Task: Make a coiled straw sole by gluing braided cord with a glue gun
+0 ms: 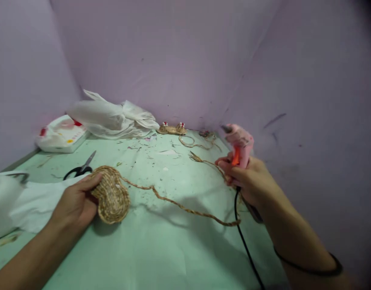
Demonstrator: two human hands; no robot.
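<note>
The left hand (79,199) is closed on one edge of a woven rope piece (112,197), thumb on top and fingers beneath, holding it just above the green bench (173,257) at the left. The piece is a coil of straw-coloured cord, wider at its ends and pinched in the middle, with a small pale spot on its upper face.

From its upper edge a twisted cord (185,208) runs to the right, sagging across the view to a bend near the black cable (247,249). The right hand (244,171) is wrapped around the handle of a pink glue gun (241,143) — its dark nozzle points up and to the left, and the orange trigger shows by the fingers. A stretch of cord also passes at those fingers, its frayed end (195,158) lying out to the left over the bench.

Scissors (81,168) with black handles lie partly open beyond the left hand, next to a white cloth (37,201). Farther back are a white box (64,135), a knotted white bag (112,117) and, against the wall (173,60), another woven piece (172,129) with red and white decorations — a loop of cord (187,141) lies near it.
</note>
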